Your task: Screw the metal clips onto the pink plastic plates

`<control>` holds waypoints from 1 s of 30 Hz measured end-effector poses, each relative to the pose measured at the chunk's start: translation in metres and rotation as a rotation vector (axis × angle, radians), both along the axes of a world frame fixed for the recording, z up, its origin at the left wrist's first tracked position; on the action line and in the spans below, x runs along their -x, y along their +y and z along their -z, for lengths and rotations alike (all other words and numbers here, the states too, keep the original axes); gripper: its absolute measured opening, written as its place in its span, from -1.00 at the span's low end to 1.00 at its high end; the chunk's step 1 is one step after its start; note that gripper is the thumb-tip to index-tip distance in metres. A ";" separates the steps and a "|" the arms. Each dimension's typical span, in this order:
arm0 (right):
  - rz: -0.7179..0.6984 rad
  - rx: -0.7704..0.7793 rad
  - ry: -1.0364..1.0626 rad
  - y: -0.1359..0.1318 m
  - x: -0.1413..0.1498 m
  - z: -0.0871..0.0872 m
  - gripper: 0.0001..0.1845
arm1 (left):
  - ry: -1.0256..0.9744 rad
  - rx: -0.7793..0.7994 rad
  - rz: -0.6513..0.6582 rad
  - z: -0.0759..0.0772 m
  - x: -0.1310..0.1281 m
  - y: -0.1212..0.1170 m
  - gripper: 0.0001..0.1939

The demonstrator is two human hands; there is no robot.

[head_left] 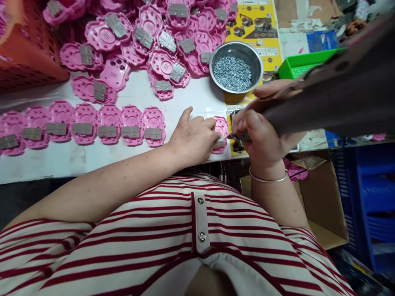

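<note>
Centrally, at the front edge of the worktable, a pink plastic shell lies face up with a grey plate across its lower part. The left hand reaches over it, index and thumb tips at its left side; whether they pinch or merely press cannot be told. The right hand is clenched around a dark power screwdriver, whose bit meets the plate region from the right. Beyond the hands, a steel bowl contains small silvery screws. Left of the left hand, a row of similar shells runs along the table, each bearing a grey plate; behind it rises a loose heap of shells, beside an orange basket. Behind the screwdriver, a green tray is partly hidden.
</note>
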State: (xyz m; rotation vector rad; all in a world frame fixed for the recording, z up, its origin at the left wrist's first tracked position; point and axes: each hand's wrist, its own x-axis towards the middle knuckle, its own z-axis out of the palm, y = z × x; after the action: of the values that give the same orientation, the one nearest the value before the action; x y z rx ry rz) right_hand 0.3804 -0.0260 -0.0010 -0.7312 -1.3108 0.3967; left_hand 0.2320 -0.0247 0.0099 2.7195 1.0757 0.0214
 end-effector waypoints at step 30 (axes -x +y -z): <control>0.292 -0.117 0.133 -0.025 -0.029 -0.010 -0.75 | -0.012 -0.109 0.046 0.007 0.010 -0.012 -0.66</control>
State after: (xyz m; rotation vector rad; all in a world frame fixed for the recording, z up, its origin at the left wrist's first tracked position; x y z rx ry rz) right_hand 0.4097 -0.0505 0.0092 -0.7709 -1.0730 0.1295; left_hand 0.2215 -0.0369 0.0033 2.8358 1.0375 0.0919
